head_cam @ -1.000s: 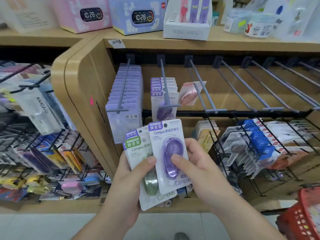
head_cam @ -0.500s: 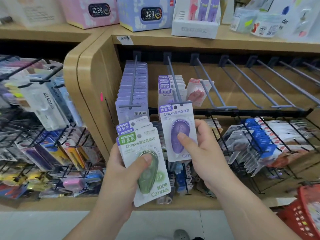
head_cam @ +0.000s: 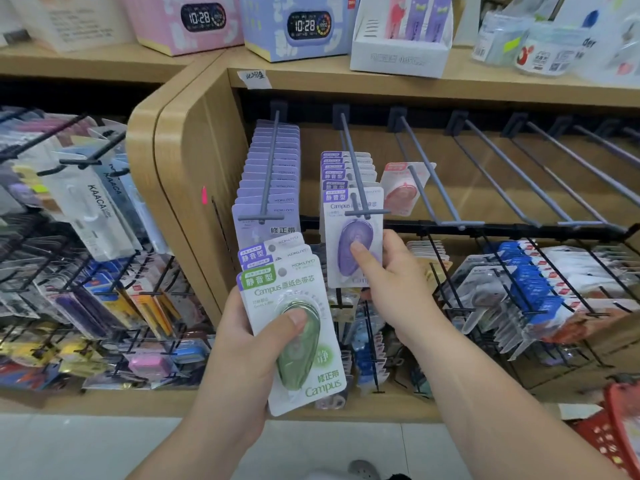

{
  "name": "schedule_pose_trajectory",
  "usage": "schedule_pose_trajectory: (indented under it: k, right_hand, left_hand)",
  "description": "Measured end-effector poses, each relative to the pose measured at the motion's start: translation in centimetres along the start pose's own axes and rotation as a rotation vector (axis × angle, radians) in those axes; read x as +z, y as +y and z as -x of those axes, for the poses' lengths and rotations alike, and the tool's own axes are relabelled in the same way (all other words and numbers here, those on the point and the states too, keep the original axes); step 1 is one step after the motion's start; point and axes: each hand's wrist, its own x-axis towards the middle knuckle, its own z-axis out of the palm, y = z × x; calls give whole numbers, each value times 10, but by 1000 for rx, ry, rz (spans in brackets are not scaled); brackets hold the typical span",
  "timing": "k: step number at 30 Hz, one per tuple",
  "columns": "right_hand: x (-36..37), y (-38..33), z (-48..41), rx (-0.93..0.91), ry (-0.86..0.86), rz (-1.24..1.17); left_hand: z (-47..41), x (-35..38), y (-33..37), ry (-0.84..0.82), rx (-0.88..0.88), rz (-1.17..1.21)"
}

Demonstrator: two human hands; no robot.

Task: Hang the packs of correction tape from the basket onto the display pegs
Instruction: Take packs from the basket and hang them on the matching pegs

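My left hand [head_cam: 242, 348] grips a small stack of correction tape packs, a green pack [head_cam: 294, 327] in front with purple-labelled ones behind it. My right hand [head_cam: 388, 271] pinches a purple pack [head_cam: 353, 237] and holds it up at the tip of the second peg [head_cam: 356, 181], where several matching purple packs hang behind it. The first peg [head_cam: 270, 168] to the left is full of lilac packs. A single pink pack [head_cam: 401, 188] hangs on the third peg.
Several bare grey pegs [head_cam: 519, 174] stretch to the right in the wooden shelf bay. A lower black wire rack [head_cam: 540, 282] holds blue and white packs. The red basket [head_cam: 616, 431] sits at bottom right. Clock boxes [head_cam: 294, 26] stand on top.
My right hand has lifted the purple pack off the left hand's stack and raised it to the tip of the second peg. My left hand has stayed low with the remaining packs.
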Motion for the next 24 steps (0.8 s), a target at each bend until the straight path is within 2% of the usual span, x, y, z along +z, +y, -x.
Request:
schedule_pose_trajectory:
  k: [5,8,10,13,16,20,24]
  right_hand:
    - [-1,5,-13,44,6,80]
    - [-9,6,2,58,113,170]
    - [-16,-7,26,11,150,92]
    - [-25,-28,66,-67,-56,-79]
    - [-26,-36,88,-30,-239,-76]
    - [-36,-23,96,3,-123,-2]
    - [-63,-10,99,112,-98,-240]
  left_hand:
    - [1,3,1,-44,21,18]
    - [0,5,1,-70,17,24]
    - [-2,7,-2,-88,8,31]
    - [-4,15,-8,-102,5,39]
    - [-6,29,-17,-128,18,18]
    - [-7,48,-27,-206,-14,14]
    - [-4,69,-35,-292,-75,39]
